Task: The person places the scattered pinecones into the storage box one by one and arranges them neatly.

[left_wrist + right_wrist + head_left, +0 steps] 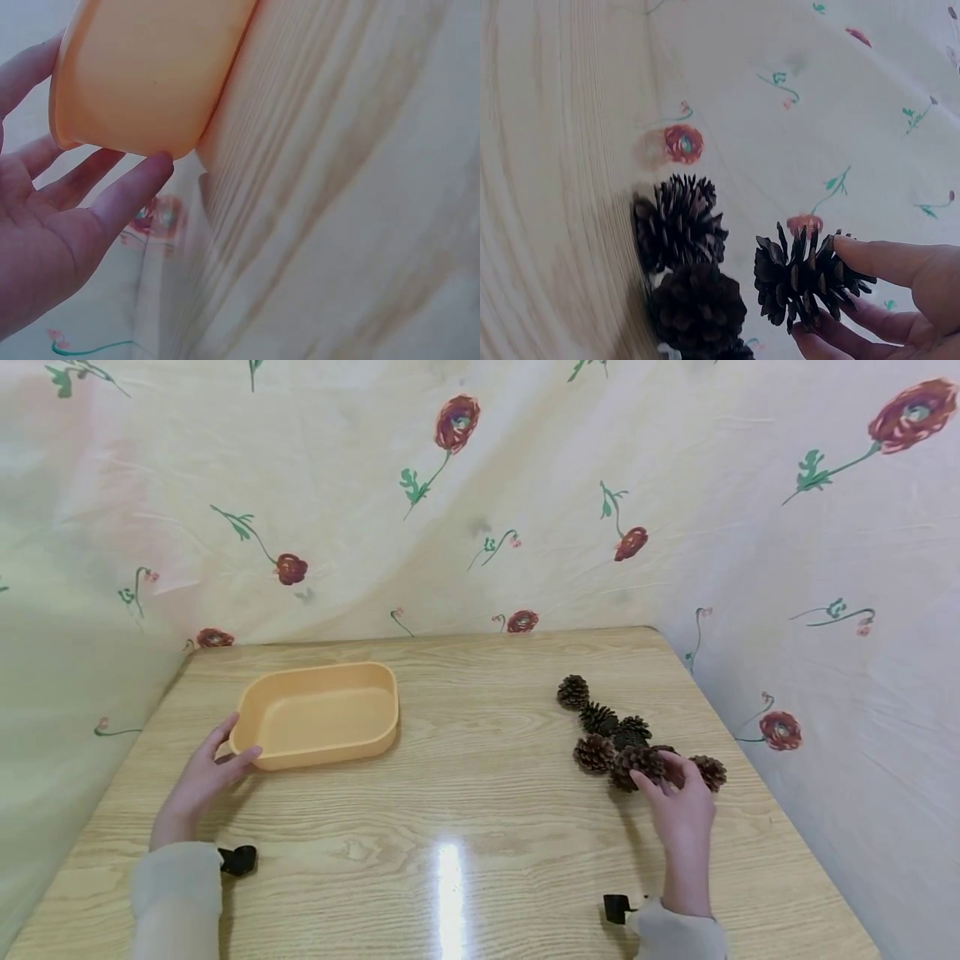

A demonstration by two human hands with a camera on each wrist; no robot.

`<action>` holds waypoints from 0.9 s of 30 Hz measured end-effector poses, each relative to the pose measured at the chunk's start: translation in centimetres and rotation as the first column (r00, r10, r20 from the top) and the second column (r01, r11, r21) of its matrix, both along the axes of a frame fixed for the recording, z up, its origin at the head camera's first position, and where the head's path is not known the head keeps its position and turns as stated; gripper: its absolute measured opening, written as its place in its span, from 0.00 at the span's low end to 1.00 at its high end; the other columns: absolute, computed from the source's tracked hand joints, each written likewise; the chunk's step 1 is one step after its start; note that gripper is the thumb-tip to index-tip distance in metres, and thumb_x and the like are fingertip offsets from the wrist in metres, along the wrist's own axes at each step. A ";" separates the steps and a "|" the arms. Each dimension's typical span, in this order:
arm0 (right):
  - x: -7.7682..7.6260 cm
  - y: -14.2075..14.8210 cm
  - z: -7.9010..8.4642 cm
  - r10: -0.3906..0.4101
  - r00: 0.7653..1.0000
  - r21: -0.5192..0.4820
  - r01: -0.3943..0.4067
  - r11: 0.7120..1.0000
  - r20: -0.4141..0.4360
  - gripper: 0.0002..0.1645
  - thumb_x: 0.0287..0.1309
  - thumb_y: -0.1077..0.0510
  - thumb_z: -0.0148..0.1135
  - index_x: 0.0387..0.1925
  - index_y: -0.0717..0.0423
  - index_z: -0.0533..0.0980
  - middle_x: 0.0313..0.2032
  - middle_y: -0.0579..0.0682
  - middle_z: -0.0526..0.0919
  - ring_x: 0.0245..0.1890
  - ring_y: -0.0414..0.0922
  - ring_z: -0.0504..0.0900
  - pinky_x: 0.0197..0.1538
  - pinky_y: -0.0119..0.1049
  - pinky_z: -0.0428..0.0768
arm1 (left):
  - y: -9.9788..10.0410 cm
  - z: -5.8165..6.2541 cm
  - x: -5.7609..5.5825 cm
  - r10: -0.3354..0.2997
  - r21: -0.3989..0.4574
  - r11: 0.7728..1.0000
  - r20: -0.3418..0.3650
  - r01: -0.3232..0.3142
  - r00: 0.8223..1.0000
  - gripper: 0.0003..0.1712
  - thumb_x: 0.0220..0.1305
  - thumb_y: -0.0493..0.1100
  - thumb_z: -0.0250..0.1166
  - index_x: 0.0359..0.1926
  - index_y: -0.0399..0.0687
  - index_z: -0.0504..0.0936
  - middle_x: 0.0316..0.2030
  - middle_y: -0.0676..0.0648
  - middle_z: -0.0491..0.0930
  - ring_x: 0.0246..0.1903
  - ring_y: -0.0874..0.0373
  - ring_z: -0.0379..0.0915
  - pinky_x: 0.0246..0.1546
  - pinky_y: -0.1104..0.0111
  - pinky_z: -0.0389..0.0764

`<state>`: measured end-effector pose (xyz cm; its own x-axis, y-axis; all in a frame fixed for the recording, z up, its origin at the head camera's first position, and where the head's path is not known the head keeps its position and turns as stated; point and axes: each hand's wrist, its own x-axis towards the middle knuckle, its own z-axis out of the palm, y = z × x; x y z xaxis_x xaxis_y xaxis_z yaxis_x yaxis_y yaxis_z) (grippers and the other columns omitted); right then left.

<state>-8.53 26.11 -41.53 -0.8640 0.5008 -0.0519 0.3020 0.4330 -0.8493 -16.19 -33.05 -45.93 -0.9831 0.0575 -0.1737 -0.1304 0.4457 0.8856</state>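
Observation:
On the left of the wooden table, a shallow orange plastic tray (322,727) with rounded corners has its near-left corner gripped by my left hand (206,777). In the left wrist view, the fingers spread around the end of the tray (157,82), one fingertip pressed to its wall. My right hand (684,806) pinches a brown pine cone (636,767) between thumb and fingers at the right side. The right wrist view shows that held pine cone (802,277) beside two others, a spiky one (682,225) and a rounder one (701,307).
Several more pine cones lie clustered on the right, among them the far pine cone (573,692) and one right of my hand, a pine cone (708,772). Flowered cloth (337,527) hangs behind and beside the wooden table (480,735).

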 end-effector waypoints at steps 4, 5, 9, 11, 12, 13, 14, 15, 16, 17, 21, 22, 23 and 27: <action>0.0 -0.7 0.1 0.027 1.000 -0.001 -0.027 1.000 -0.007 0.37 0.60 0.56 0.65 0.67 0.60 0.63 0.65 0.67 0.65 0.67 0.63 0.66 0.64 0.49 0.72 | 0.4 0.1 0.4 -0.026 -0.042 0.999 -0.018 0.025 0.999 0.51 0.70 0.55 0.56 0.77 0.54 0.30 0.75 0.31 0.35 0.67 0.29 0.53 0.39 0.86 0.72; -0.1 -0.8 0.0 0.035 0.999 -0.005 -0.035 0.999 -0.009 0.36 0.61 0.56 0.65 0.67 0.60 0.63 0.66 0.67 0.65 0.67 0.63 0.66 0.64 0.49 0.71 | 0.5 0.1 0.6 -0.031 -0.056 0.998 -0.020 0.029 0.999 0.51 0.70 0.55 0.56 0.77 0.54 0.30 0.75 0.31 0.35 0.66 0.28 0.54 0.38 0.86 0.72; -0.2 -1.3 -0.1 0.055 0.998 -0.007 -0.056 0.998 -0.020 0.36 0.61 0.57 0.65 0.67 0.60 0.63 0.65 0.66 0.66 0.67 0.62 0.66 0.66 0.48 0.70 | 1.1 0.2 1.1 -0.038 -0.085 0.996 -0.029 0.035 0.999 0.50 0.70 0.56 0.56 0.77 0.54 0.31 0.75 0.31 0.36 0.65 0.29 0.57 0.38 0.85 0.71; -0.3 -1.5 -0.2 0.062 0.998 -0.011 -0.062 0.998 -0.034 0.35 0.60 0.58 0.65 0.67 0.60 0.64 0.65 0.65 0.66 0.67 0.61 0.66 0.67 0.47 0.70 | 1.5 0.3 1.3 -0.039 -0.104 0.994 -0.037 0.035 0.999 0.50 0.70 0.56 0.57 0.77 0.53 0.32 0.75 0.31 0.38 0.63 0.32 0.61 0.38 0.85 0.72; -0.4 -1.6 -0.3 0.065 0.997 -0.014 -0.065 0.998 -0.041 0.35 0.60 0.59 0.65 0.66 0.60 0.64 0.64 0.65 0.67 0.67 0.60 0.67 0.67 0.46 0.70 | 1.7 0.3 1.4 -0.040 -0.113 0.993 -0.045 0.034 0.998 0.50 0.70 0.56 0.57 0.77 0.53 0.33 0.75 0.31 0.40 0.62 0.34 0.63 0.38 0.84 0.72; -0.4 -1.8 -0.3 0.068 0.996 -0.019 -0.069 0.997 -0.051 0.35 0.60 0.59 0.66 0.66 0.60 0.65 0.64 0.64 0.67 0.67 0.59 0.67 0.67 0.45 0.69 | 1.9 0.4 1.5 -0.040 -0.121 0.992 -0.050 0.034 0.998 0.50 0.69 0.56 0.57 0.77 0.52 0.34 0.74 0.30 0.41 0.59 0.38 0.67 0.38 0.83 0.73; -0.4 -1.9 -0.3 0.071 0.996 -0.025 -0.072 0.997 -0.059 0.34 0.60 0.60 0.66 0.66 0.60 0.65 0.64 0.64 0.67 0.67 0.58 0.67 0.67 0.45 0.69 | 2.1 0.4 1.6 -0.042 -0.129 0.991 -0.052 0.035 0.998 0.50 0.69 0.56 0.57 0.77 0.51 0.35 0.74 0.30 0.43 0.56 0.45 0.70 0.38 0.83 0.73; -0.5 -2.0 -0.4 0.074 0.995 -0.030 -0.076 0.997 -0.066 0.34 0.60 0.60 0.65 0.66 0.60 0.65 0.64 0.63 0.67 0.67 0.58 0.66 0.67 0.45 0.69 | 2.2 0.4 1.7 -0.044 -0.128 0.991 -0.053 0.037 0.998 0.50 0.69 0.56 0.58 0.77 0.51 0.35 0.74 0.30 0.43 0.54 0.53 0.72 0.39 0.82 0.74; -0.5 -2.2 -0.4 0.077 0.994 -0.035 -0.079 0.996 -0.073 0.34 0.60 0.61 0.65 0.66 0.60 0.65 0.64 0.63 0.67 0.67 0.57 0.66 0.67 0.45 0.69 | 2.3 0.4 1.7 -0.047 -0.126 0.991 -0.055 0.039 0.997 0.50 0.69 0.55 0.58 0.77 0.50 0.35 0.74 0.30 0.43 0.51 0.61 0.73 0.39 0.81 0.74; -0.6 -2.3 -0.4 0.078 0.994 -0.038 -0.082 0.996 -0.078 0.34 0.60 0.61 0.65 0.66 0.60 0.65 0.64 0.63 0.67 0.67 0.57 0.66 0.67 0.45 0.69 | 2.5 0.3 1.8 -0.047 -0.119 0.992 -0.056 0.040 0.997 0.50 0.69 0.55 0.59 0.77 0.51 0.36 0.74 0.31 0.44 0.47 0.68 0.72 0.39 0.81 0.74; -0.6 -2.7 -0.4 0.090 0.992 -0.051 -0.095 0.994 -0.085 0.33 0.60 0.61 0.65 0.65 0.59 0.65 0.65 0.62 0.67 0.68 0.57 0.65 0.68 0.46 0.69 | 3.1 0.2 1.9 -0.061 -0.097 0.994 -0.063 0.054 0.996 0.51 0.68 0.53 0.60 0.78 0.51 0.37 0.74 0.31 0.43 0.41 0.77 0.70 0.39 0.79 0.76; -0.6 -2.8 -0.4 0.092 0.992 -0.051 -0.097 0.994 -0.085 0.33 0.60 0.61 0.65 0.65 0.59 0.65 0.64 0.62 0.67 0.68 0.56 0.65 0.68 0.46 0.69 | 3.3 0.2 2.0 -0.063 -0.100 0.993 -0.064 0.057 0.996 0.51 0.68 0.53 0.60 0.78 0.52 0.37 0.74 0.31 0.42 0.43 0.73 0.72 0.39 0.78 0.76; -0.6 -2.9 -0.5 0.096 0.992 -0.052 -0.101 0.994 -0.086 0.33 0.60 0.61 0.65 0.65 0.59 0.65 0.64 0.62 0.67 0.68 0.56 0.65 0.68 0.46 0.69 | 3.5 0.1 2.0 -0.066 -0.105 0.993 -0.064 0.059 0.996 0.51 0.68 0.54 0.61 0.78 0.52 0.37 0.74 0.31 0.42 0.46 0.67 0.74 0.39 0.78 0.76; -0.7 -3.1 -0.5 0.108 0.991 -0.058 -0.113 0.992 -0.082 0.33 0.60 0.61 0.65 0.65 0.60 0.65 0.64 0.62 0.67 0.68 0.56 0.66 0.67 0.44 0.70 | 4.3 0.0 2.3 -0.074 -0.104 0.992 -0.064 0.067 0.995 0.52 0.67 0.54 0.61 0.78 0.52 0.37 0.75 0.31 0.42 0.56 0.40 0.71 0.40 0.77 0.75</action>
<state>-9.21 22.98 -42.00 -0.9164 0.4002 -0.0094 0.1864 0.4058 -0.8947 -13.90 -28.74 -45.89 -0.9869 0.1125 -0.1154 -0.0368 0.5396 0.8411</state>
